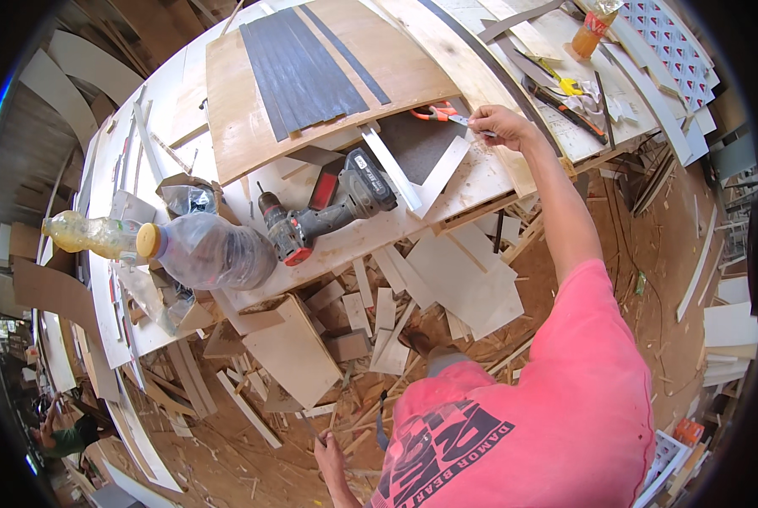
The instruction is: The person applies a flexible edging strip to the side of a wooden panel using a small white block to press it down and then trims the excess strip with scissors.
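Right hand (pixel 499 127), right of cordless drill (pixel 321 217): pinching orange-handled scissors (pixel 448 111). Left hand (pixel 331 455), bodyward of drill: grip cannot be told.

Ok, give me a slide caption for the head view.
Right hand above a cluttered workbench with drill, bottles and orange scissors.

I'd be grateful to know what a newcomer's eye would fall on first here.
Probably the bright pink T-shirt filling the lower right. Next come the cordless drill lying near the workbench's front edge, and the big yellow-capped plastic bottle just left of it. Farther back, dark strips stand out on a brown board, with orange-handled scissors near the right hand.
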`<control>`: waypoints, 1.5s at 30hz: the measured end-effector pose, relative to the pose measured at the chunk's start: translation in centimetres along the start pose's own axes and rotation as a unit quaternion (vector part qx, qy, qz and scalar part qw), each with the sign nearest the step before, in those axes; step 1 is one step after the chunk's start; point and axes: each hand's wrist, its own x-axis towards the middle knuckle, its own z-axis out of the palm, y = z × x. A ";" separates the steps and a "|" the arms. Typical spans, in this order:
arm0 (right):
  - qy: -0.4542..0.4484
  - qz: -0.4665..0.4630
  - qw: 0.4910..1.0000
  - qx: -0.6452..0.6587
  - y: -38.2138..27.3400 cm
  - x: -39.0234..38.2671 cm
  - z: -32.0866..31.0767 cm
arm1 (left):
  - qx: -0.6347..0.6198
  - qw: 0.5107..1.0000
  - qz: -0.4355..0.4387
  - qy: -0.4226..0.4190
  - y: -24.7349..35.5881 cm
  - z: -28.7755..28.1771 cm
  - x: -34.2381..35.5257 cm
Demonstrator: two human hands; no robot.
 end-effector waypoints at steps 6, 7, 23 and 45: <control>-0.018 -0.082 0.996 0.035 1.2 -9.7 0.2 | -0.018 0.996 0.079 -0.043 2.1 0.8 -1.0; -0.034 -0.099 0.994 0.015 1.5 -12.2 0.5 | -0.016 0.994 0.102 -0.048 3.9 1.1 -1.9; -0.370 -0.129 0.910 -0.132 11.9 -48.6 8.4 | 0.246 0.756 0.358 -0.490 11.2 10.0 -21.9; 0.320 -0.208 0.878 -0.289 30.3 -61.1 -22.9 | 0.053 0.789 0.427 -0.438 12.1 51.9 -49.1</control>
